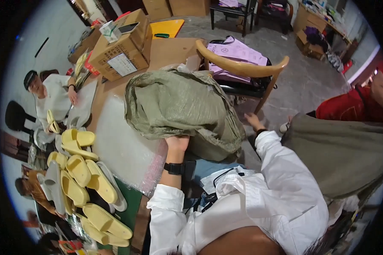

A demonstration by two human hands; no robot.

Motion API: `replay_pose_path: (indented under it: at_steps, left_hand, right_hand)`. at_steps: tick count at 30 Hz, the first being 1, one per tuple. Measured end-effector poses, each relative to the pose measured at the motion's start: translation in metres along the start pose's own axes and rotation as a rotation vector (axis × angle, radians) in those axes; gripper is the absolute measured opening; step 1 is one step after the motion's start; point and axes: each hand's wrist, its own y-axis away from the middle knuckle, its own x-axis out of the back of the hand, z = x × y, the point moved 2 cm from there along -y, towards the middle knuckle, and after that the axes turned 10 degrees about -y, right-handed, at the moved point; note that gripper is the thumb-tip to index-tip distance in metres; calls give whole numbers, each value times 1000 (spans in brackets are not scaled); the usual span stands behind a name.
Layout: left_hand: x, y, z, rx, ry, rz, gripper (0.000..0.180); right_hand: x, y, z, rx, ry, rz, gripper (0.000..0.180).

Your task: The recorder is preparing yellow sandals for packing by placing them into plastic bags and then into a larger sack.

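A bulky olive-green woven sack [178, 102] lies in front of me across the table's edge, its rim loose and folded. My left hand [177, 143], with a black band at the wrist, holds the near edge of the sack; its fingers are hidden behind the cloth. To the right of the sack, my right hand [254, 122] is open, fingers spread and apart from the cloth as far as I can see. Under the sack's left side lies a sheet of clear plastic wrapping [119, 148].
Yellow slippers [78, 170] and a few grey ones lie on the table at left. A cardboard box [123, 49] stands at the back. A wooden chair [242, 61] with lilac bags is ahead. One person [55, 97] sits at left; another in red [349, 104] is beside a large green sack [336, 153].
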Motion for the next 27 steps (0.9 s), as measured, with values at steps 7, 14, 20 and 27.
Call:
replay_pose_path:
  at_steps: [7, 14, 20, 27]
  left_hand:
    - [-6, -2, -24, 72, 3, -38, 67]
    - [16, -12, -51, 240, 45, -101, 58]
    - [53, -3, -78, 322, -502, -26, 38]
    - [108, 3, -78, 246, -853, 66, 37]
  right_hand:
    - [-49, 121, -168, 119, -325, -344, 61]
    - [26, 81, -143, 320, -621, 143, 25]
    - [113, 83, -203, 472, -517, 181, 23]
    - [234, 26, -277, 598, -89, 610, 28]
